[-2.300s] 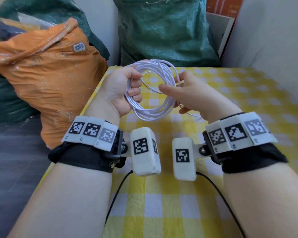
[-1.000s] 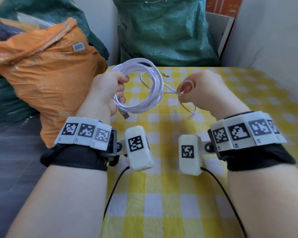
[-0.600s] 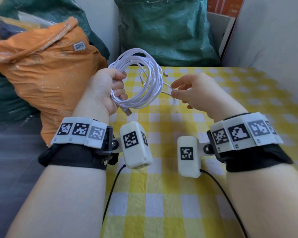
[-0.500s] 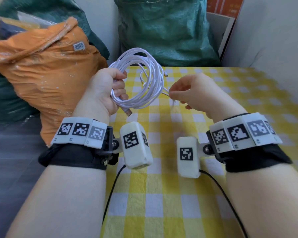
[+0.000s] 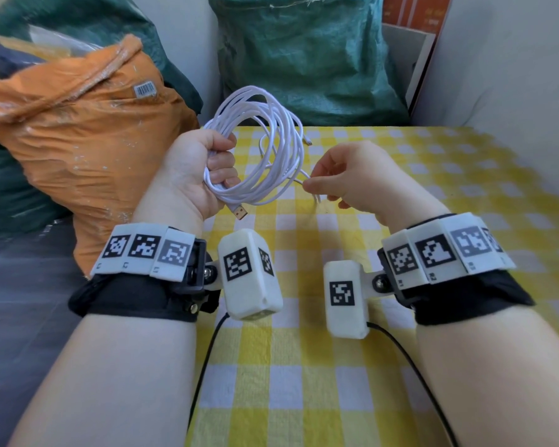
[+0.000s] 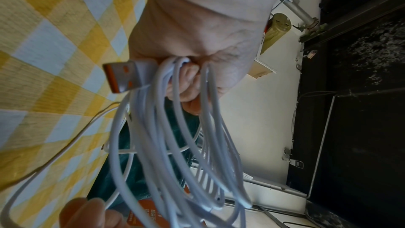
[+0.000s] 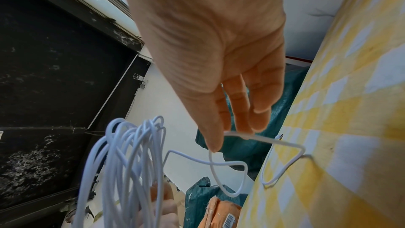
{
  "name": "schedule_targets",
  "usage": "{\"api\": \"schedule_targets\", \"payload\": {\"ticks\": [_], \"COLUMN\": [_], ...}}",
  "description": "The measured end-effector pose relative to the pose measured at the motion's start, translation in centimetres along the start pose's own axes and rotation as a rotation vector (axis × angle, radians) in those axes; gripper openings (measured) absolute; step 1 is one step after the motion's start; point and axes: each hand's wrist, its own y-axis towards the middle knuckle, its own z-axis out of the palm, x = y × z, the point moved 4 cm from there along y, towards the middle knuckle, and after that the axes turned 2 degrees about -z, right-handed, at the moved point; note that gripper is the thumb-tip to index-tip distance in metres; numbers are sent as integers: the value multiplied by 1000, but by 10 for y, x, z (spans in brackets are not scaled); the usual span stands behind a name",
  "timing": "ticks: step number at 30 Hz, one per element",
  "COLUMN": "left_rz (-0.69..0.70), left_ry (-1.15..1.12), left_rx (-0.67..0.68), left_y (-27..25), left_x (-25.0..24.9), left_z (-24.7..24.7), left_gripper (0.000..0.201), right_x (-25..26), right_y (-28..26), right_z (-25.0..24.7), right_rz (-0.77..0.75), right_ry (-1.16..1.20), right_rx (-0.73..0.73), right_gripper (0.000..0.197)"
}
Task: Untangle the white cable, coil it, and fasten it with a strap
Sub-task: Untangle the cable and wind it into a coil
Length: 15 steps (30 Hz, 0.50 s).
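My left hand (image 5: pixel 218 167) grips one side of the coiled white cable (image 5: pixel 271 140) and holds it upright above the table's far left. The coil's orange-tipped USB plug (image 5: pixel 239 213) sticks out below that fist, large in the left wrist view (image 6: pixel 123 76) beside the loops (image 6: pixel 175 145). A small connector (image 5: pixel 308 142) pokes out on the coil's right side. Just right of the coil, my right hand (image 5: pixel 312 186) pinches a thin, kinked white strap (image 7: pixel 263 139) between thumb and fingertips. The strap trails back toward the loops (image 7: pixel 122 162); where it ends is hidden.
The table carries a yellow-and-white checked cloth (image 5: pixel 304 382). An orange sack (image 5: pixel 78 124) leans at the table's left edge and a green sack (image 5: pixel 304 59) stands behind the far edge. A white wall (image 5: pixel 513 75) runs along the right. Black leads hang from both wrist cameras.
The right hand let go of the coil, drew back, then came in again and now pinches the thin strap. The left hand raised the coil and tilted it upright.
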Motion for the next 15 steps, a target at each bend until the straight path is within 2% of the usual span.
{"api": "schedule_targets", "payload": {"ticks": [3, 7, 9, 13, 15], "left_rz": [-10, -11, 13, 34, 23], "left_ry": [-4, -51, -84, -152, -190], "left_rx": [16, 3, -39, -183, -271], "left_y": [0, 2, 5, 15, 20], "left_x": [1, 2, 1, 0, 2], "left_z": [2, 1, -4, -22, -32], "left_gripper": [25, 25, 24, 24, 21], "right_x": [0, -1, -1, -3, -6], "right_y": [0, 1, -1, -1, 0], "right_z": [3, -2, -7, -17, -20], "right_rz": [5, 37, 39, 43, 61], "right_ry": [39, 112, 179, 242, 266], "right_rx": [-19, -121, -188, -320, -384], "right_gripper": [20, 18, 17, 28, 22]}}
